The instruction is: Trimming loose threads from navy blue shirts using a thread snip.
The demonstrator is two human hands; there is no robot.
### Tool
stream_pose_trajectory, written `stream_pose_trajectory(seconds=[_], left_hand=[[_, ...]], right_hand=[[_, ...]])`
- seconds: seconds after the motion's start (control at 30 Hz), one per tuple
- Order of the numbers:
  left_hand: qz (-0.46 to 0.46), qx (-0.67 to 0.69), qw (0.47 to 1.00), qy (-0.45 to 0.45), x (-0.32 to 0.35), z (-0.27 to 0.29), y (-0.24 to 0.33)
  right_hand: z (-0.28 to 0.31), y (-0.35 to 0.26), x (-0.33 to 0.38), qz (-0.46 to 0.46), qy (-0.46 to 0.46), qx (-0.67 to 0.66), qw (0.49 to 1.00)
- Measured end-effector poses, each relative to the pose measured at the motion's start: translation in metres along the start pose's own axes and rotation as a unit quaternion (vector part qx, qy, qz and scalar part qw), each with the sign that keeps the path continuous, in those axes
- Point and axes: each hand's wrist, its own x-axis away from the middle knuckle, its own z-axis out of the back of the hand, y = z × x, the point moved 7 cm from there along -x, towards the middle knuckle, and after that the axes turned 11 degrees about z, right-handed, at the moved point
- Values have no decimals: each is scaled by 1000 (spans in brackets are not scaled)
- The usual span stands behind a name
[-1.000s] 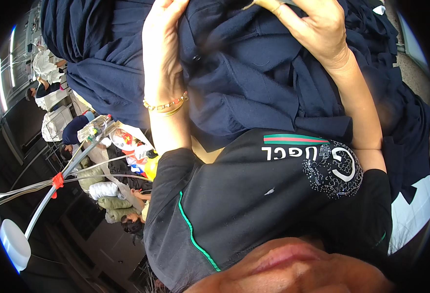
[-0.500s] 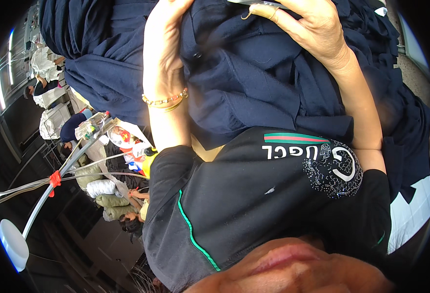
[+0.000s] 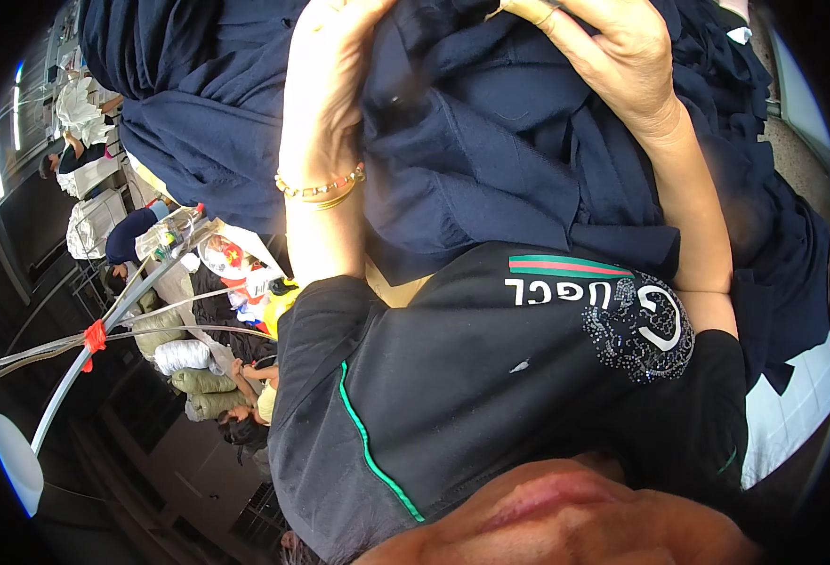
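Observation:
A large heap of dark navy cloth (image 3: 490,179) lies in folds in front of me, coming down against my black shirt. My left hand (image 3: 335,56), with a beaded bracelet and a gold bangle at the wrist, rests on the cloth at the top. Its fingertips run out past the upper edge, so its grip is hidden. To the right, my right hand (image 3: 612,56) curls over the cloth with the thumb pointing left and a thin band round one digit. Whatever lies between its fingers is cut off by the upper edge. A button shows on the cloth between the hands.
At left, a pale pole (image 3: 123,306) with a red tie and several strands crosses the view. Beyond it are coloured plastic bags (image 3: 245,273), wrapped rolls (image 3: 184,356) and other people at work. A white panel (image 3: 791,414) stands at right.
Both hands have shifted slightly, and the cloth between them has moved. A grey metal piece seen by my right fingers is out of view now. The view has turned a little.

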Motion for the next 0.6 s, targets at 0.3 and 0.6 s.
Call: stream_pose_trajectory(seconds=[0.3, 0.6], left_hand=[[-17, -88, 996, 29, 46, -40, 22], [-250, -347, 898, 99, 79, -61, 53]], right_hand=[[-19, 11, -2, -274, -172, -239, 915], [29, 37, 6, -182, 96, -451, 868]])
